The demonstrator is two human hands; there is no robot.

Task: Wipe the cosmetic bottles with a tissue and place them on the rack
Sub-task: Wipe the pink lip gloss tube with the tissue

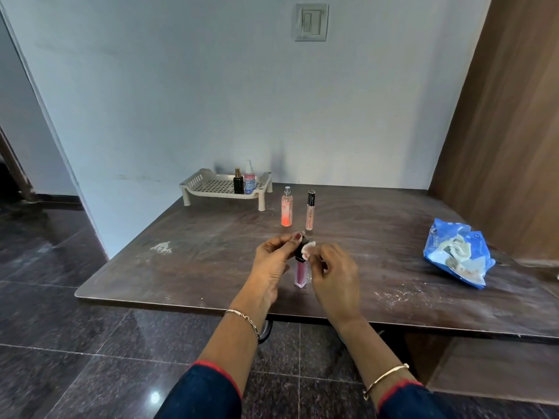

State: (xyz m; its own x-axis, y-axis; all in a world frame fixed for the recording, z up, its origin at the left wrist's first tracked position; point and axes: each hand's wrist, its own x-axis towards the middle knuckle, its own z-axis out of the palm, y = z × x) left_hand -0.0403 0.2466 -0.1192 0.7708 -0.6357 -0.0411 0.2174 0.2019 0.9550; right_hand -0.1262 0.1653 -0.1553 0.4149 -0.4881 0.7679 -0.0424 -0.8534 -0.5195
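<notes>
Head view: dark blue sleeves (205, 394) with red cuffs reach from below the table's near edge, over a floor (60, 328) of glossy dark stone tiles. A chain bracelet (245, 317) circles the left wrist, a gold bangle (385, 376) the right. The table (196, 267) is dark brown wood grain with a rounded near-left corner, its top streaked with pale dust, a white smudge (161, 247) toward its left side and more specks (402, 294) near its front edge.

Above the table's front middle, the left hand (273, 261) pinches the black cap of a pink tube (301, 273), held upright. Whether the tube's base touches the table, I cannot tell. The right hand (335, 276) pinches a small white tissue (309, 247) against the cap's right side, its other fingers curled.

On the table's right side lies a crumpled blue packet (453, 255) with white tissue showing. Further back, at the table's middle, a pink spray (286, 207) and a slim gloss (310, 210) stand upright side by side, apart.

At the table's far-left corner sits a cream perforated rack (211, 187), carrying a black bottle (238, 182) and a white-capped bottle (250, 178) close together at its right end.

Behind the table rises a pale bluish wall (181, 101) with a switch plate (311, 22) high up. A brown wood panel (508, 131) stands along the table's right; left of the table, a dark doorway (12, 164) opens.
</notes>
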